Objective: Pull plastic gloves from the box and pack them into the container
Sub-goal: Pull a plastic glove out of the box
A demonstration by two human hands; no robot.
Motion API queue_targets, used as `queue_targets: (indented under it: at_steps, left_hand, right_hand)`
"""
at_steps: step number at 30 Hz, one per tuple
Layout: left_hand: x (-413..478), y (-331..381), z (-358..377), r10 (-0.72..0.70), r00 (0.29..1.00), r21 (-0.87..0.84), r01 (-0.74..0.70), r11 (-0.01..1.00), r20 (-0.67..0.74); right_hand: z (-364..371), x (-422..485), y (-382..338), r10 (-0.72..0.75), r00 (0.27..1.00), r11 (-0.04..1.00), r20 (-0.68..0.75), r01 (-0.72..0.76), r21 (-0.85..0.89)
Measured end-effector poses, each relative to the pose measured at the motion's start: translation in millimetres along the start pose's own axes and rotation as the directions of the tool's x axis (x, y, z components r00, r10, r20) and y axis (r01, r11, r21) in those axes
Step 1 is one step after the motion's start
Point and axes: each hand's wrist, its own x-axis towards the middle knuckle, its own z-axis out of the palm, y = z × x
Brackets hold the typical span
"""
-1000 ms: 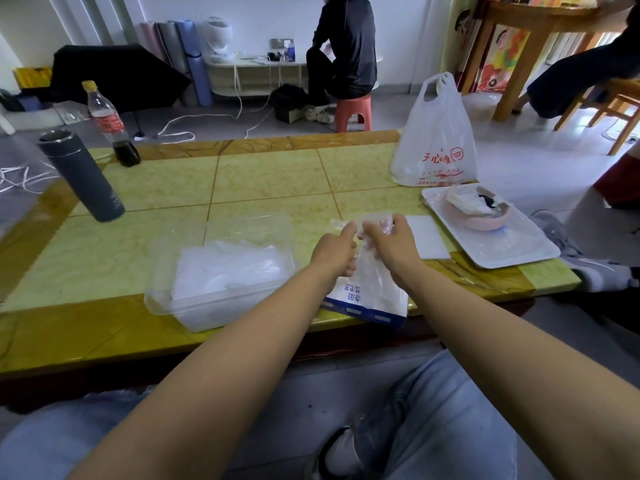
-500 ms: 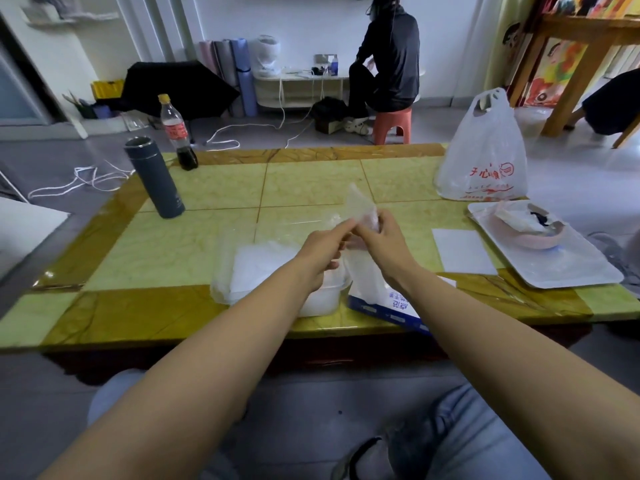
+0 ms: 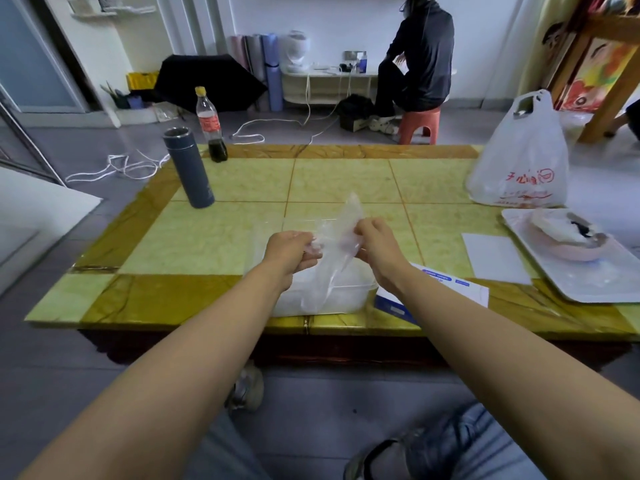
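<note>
**Plastic glove** [image 3: 337, 233]: one piece, clear and thin. It is held in the air between both hands, above the container. Its top corner points to the far side. Whether the lower end hangs into the container or just over it cannot be told.

**Left hand** [image 3: 289, 252]: fingers [image 3: 310, 249] curled together, pinching the glove's left edge.

**Right hand** [image 3: 379, 249]: fingers [image 3: 360, 233] curled together, pinching the glove's right edge.

**Container** [image 3: 358, 292]: clear plastic tub at the near edge of the surface [image 3: 225, 237], below the hands, with a whitish heap of film inside.

**Box** [image 3: 453, 289]: white and blue, lying flat just right of the container. The right forearm partly covers it.

**Other items on the surface:**
- White card [image 3: 495, 258], right of the box.
- White tray [image 3: 588, 285], near right, carrying a pink bowl [image 3: 575, 252].
- White plastic bag [image 3: 519, 161] with red print, far right.
- Dark flask [image 3: 188, 168], upright, far left.
- Bottle [image 3: 209, 124] with a yellow cap, upright at the far edge, just beyond the flask.

**Beyond the surface:** a person in dark clothes [image 3: 420, 60] sits on an orange stool [image 3: 419, 124].
</note>
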Motion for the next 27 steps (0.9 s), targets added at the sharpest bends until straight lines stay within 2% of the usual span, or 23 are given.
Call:
queue_targets:
  at_steps: [2,4,6,9,12,15,17,19,22,24,27]
  left_hand:
    - [2.4,0.2,0.9,-0.003,1.000,-0.094,0.001,0.996,-0.018]
    - [3.4,2.4,0.7,0.068,0.996,-0.099,-0.074,0.992,-0.063]
    - [4.3,4.5,-2.9,0.215,0.973,0.037,-0.213,0.976,-0.085]
    - [9.1,2.2,-9.2,0.405,0.914,0.274,-0.387,0.880,-0.008]
    - [12.6,0.2,-14.5,0.493,0.869,0.420,-0.460,0.782,0.033]
    - [15.9,0.4,-19.3,0.541,0.841,0.535,-0.447,0.717,-0.022]
    - [18.3,1.8,-22.2,0.575,0.814,0.647,-0.394,0.653,-0.084]
    - [22.3,2.1,-22.5,0.574,0.812,0.682,-0.361,0.637,-0.107]
    - [28.2,0.9,-21.0,0.549,0.832,0.690,-0.351,0.633,-0.080]
    - [32.6,-0.3,-19.8,0.575,0.818,0.728,-0.376,0.573,-0.030]
    - [38.4,-3.0,-18.2,0.565,0.825,0.754,-0.386,0.532,0.024]
  right_hand:
    - [0.7,2.6,1.8,0.015,1.000,0.997,-0.005,-0.015,-0.071]
    - [0.4,6.0,2.6,0.029,0.999,0.995,-0.016,-0.031,-0.091]
    - [1.1,10.2,1.0,0.054,0.999,0.998,-0.006,-0.054,-0.019]
    - [3.2,14.4,-3.3,0.094,0.995,0.995,0.027,-0.095,0.042]
    - [5.5,17.9,0.3,0.047,0.999,0.998,-0.026,-0.049,-0.046]
    - [2.0,14.5,-0.6,-0.028,0.995,0.988,-0.097,0.013,-0.152]
    - [-4.2,14.6,-1.9,-0.078,0.991,0.991,-0.109,0.065,-0.117]
    - [-9.2,16.7,-6.3,-0.126,0.986,0.992,-0.106,0.123,-0.039]
    - [-12.8,17.3,-15.1,-0.221,0.970,0.973,-0.103,0.212,-0.087]
    - [-14.6,17.5,-17.3,-0.323,0.944,0.935,-0.061,0.309,-0.174]
    - [-12.4,23.0,-15.0,-0.316,0.949,0.919,0.008,0.309,-0.246]
